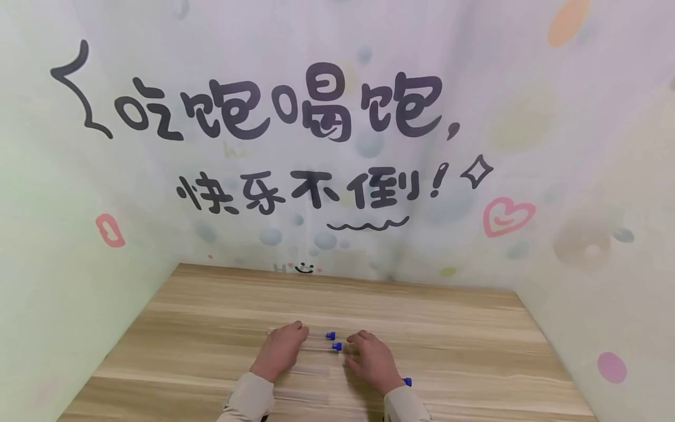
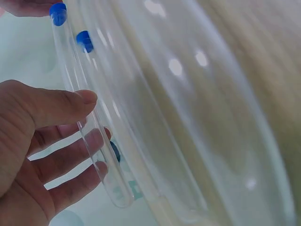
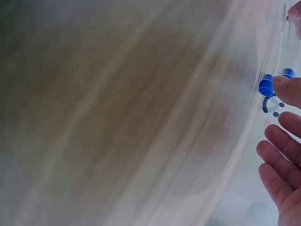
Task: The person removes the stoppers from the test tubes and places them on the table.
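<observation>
At the wooden table [image 1: 474,351], with the clear tube [image 2: 69,63] pinched in the left hand [image 1: 280,350] and the relaxed, empty right hand [image 1: 373,362] by its blue cap [image 2: 58,15], squeeze lightly.

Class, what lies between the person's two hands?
In the head view, two blue caps and parts of their clear test tubes are between left hand and right hand.

Wood-grain table [image 1: 464,334] before a pale printed backdrop [image 1: 274,35], which bears two rows of dark Chinese lettering [image 1: 327,101], a pink heart [image 1: 507,219] at right, and a small smiling face [image 1: 304,269] below
</observation>
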Action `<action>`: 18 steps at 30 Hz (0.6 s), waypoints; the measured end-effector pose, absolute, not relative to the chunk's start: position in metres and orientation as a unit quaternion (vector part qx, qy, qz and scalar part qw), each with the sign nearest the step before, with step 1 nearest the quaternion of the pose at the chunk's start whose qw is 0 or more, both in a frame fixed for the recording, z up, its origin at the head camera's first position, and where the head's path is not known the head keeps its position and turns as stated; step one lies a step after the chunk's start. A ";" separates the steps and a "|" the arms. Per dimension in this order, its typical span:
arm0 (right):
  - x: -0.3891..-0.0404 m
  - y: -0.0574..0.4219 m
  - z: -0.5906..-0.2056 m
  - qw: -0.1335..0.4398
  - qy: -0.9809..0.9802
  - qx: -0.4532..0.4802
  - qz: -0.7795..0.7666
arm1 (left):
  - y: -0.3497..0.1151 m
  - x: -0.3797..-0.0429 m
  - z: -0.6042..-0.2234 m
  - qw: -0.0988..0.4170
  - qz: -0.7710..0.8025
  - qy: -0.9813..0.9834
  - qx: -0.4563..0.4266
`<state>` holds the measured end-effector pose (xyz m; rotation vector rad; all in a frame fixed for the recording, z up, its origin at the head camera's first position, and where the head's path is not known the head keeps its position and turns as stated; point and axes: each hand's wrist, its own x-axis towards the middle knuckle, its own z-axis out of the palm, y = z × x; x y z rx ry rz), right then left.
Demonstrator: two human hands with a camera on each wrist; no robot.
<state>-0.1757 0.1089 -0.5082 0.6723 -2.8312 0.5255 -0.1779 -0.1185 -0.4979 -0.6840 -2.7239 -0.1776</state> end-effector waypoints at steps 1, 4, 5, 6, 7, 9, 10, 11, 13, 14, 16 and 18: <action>-0.176 0.109 -0.508 0.095 -0.953 0.227 0.176 | -0.117 -0.177 -0.497 0.166 -0.061 -0.954 -0.241; -0.176 0.109 -0.508 0.101 -0.953 0.229 0.174 | -0.114 -0.176 -0.492 0.177 -0.048 -0.951 -0.248; -0.176 0.109 -0.507 0.101 -0.952 0.230 0.174 | -0.112 -0.176 -0.490 0.180 -0.042 -0.950 -0.250; -0.176 0.109 -0.507 0.101 -0.952 0.230 0.174 | -0.111 -0.176 -0.488 0.182 -0.038 -0.949 -0.253; -0.176 0.109 -0.507 0.101 -0.952 0.231 0.174 | -0.110 -0.175 -0.487 0.184 -0.035 -0.948 -0.256; -0.176 0.109 -0.507 0.102 -0.951 0.232 0.175 | -0.108 -0.175 -0.484 0.185 -0.031 -0.947 -0.260; -0.176 0.108 -0.506 0.104 -0.951 0.233 0.176 | -0.107 -0.174 -0.483 0.186 -0.029 -0.947 -0.261; -0.176 0.108 -0.506 0.107 -0.950 0.234 0.176 | -0.106 -0.174 -0.482 0.187 -0.026 -0.947 -0.262; -0.175 0.109 -0.505 0.116 -0.949 0.236 0.175 | -0.104 -0.174 -0.480 0.189 -0.023 -0.946 -0.262; -0.175 0.109 -0.505 0.121 -0.948 0.237 0.174 | -0.103 -0.173 -0.479 0.190 -0.021 -0.946 -0.262; -0.175 0.109 -0.503 0.130 -0.946 0.239 0.175 | -0.102 -0.173 -0.478 0.192 -0.019 -0.945 -0.263; -0.174 0.110 -0.502 0.139 -0.944 0.241 0.176 | -0.101 -0.172 -0.476 0.197 -0.019 -0.943 -0.266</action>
